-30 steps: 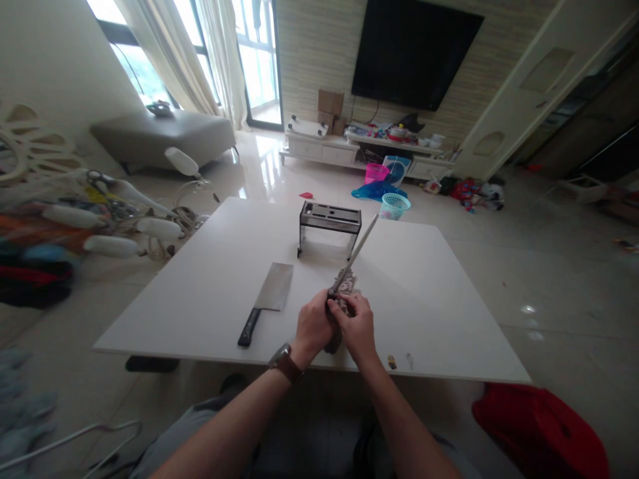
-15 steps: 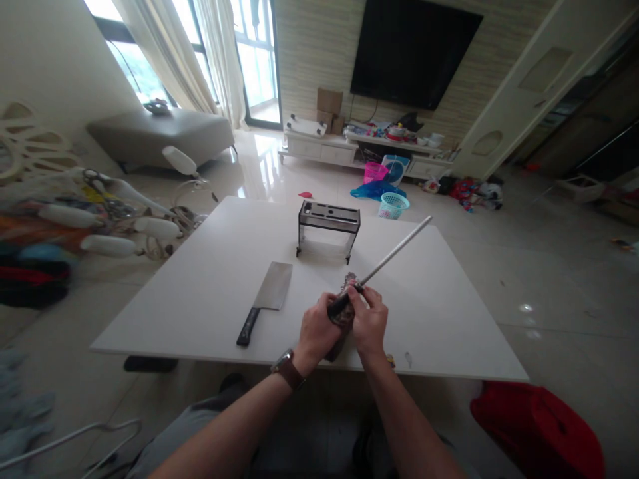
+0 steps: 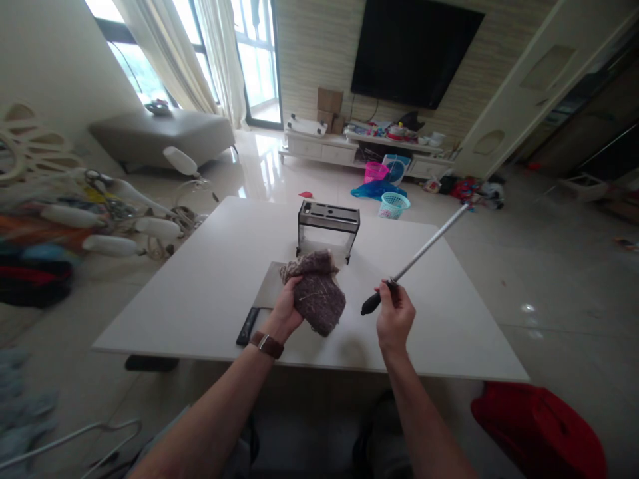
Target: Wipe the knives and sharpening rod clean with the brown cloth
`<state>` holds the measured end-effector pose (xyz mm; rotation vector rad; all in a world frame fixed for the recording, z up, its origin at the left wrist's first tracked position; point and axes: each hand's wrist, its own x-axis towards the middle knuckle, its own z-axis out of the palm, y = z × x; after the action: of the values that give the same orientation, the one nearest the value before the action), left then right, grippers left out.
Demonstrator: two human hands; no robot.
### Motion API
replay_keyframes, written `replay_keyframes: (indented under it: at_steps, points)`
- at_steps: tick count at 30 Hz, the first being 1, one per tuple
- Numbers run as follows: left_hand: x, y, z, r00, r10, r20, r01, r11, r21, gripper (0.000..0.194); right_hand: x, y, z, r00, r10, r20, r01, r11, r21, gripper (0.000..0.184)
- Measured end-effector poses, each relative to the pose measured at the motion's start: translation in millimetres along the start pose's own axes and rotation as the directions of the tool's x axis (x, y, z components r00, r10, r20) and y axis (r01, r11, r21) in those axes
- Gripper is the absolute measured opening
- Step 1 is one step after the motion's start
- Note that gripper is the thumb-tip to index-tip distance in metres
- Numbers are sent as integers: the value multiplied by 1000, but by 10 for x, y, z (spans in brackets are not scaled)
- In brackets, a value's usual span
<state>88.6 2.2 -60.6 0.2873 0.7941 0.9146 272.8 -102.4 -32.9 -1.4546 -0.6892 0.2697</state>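
Okay, head view, the only one here. Left hand [image 3: 285, 311] is closed on the near-left side of a dark brown cloth [image 3: 322, 305], fingers mostly hidden under it, thumb on top. Cloth looks folded over, shaggy pale fibres along its far-left part, held up over the white table [image 3: 459, 326]. Right hand [image 3: 396, 320] is closed in a pinch, thumb and fingers on the black handle [image 3: 370, 304] of a sharpening rod [image 3: 432, 242], up near the guard. Grip on the far side of the handle can't be seen.

Main relation: rod lies to the right of the cloth, apart from it. Its long axis runs slantwise, butt end near and left, pointing toward the cloth's side, tip far and right, pointing away from the knife rack [image 3: 329, 214]. Rack stands upright beyond the cloth, ahead of both hands, its slotted top running left to right; left hand looks the nearer one to it. Can't tell if cloth and rack touch; they overlap in view.

Cleaver [image 3: 267, 286] lies flat on the table, left of the cloth, handle toward the near edge, blade pointing away. Cloth and left hand cover part of the blade. Left hand is the nearer to it, right hand well apart. Brown watch strap [image 3: 269, 345] on the left wrist, just beside the cleaver handle.
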Motion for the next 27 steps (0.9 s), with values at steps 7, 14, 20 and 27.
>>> replay_keyframes:
  at_steps: [7, 14, 20, 27]
  points:
    - [-70, 236, 34, 991, 132, 15, -126, 968, -215, 25, -290, -75, 149, 934, 55, 352, -13, 993, -120, 31]
    - [-247, 307, 87, 961, 215, 176, -184, 967, -175, 33, -735, 33, 374, 770, 192, 608, -84, 976, -202, 27]
    - [-207, 367, -59, 976, 170, 136, -144, 973, -178, 38, -744, 23, 397, 739, 243, 629, -176, 970, -168, 30]
    - [-136, 357, -172, 975, 167, 144, -158, 985, -67, 29, -673, -12, 338, 702, 190, 687, -112, 981, -158, 31]
